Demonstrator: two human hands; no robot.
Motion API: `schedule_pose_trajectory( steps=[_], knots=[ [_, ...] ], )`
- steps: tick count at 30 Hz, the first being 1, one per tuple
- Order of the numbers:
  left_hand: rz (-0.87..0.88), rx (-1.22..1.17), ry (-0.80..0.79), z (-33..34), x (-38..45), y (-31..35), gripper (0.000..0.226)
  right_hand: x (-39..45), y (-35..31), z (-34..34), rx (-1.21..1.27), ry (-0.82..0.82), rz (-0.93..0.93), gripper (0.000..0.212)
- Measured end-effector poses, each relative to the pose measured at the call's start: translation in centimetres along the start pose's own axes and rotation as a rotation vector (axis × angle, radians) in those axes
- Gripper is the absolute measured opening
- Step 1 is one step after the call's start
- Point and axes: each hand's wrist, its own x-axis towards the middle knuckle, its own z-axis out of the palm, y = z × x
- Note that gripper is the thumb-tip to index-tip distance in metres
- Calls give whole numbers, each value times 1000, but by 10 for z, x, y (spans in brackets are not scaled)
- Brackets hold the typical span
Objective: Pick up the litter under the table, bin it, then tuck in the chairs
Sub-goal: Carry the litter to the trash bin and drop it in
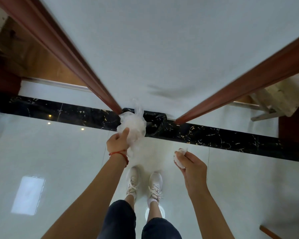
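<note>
White glossy floor (59,152); left grip (117,144) clutches plastic bag (133,125), right grip (192,163) crumpled tissue (179,158).

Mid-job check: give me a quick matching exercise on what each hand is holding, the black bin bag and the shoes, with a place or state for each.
Column one:
1. left hand
2. right hand
3. black bin bag
4. white shoes

Column two:
A. at the foot of the wall, between the two wooden door frames
B. gripping a crumpled white tissue
C. on the pale floor tiles, directly below the camera
D. holding a clear plastic bag out over the bin bag

Pairs: 1-D, 2-B, 3-A, 4-C.
</note>
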Motion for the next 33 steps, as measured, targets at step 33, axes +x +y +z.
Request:
schedule_pose_trajectory(
  steps=[33],
  knots=[
    [886, 899, -182, -53, 29, -22, 43, 135, 25, 125, -351, 78, 32, 42]
  ],
)
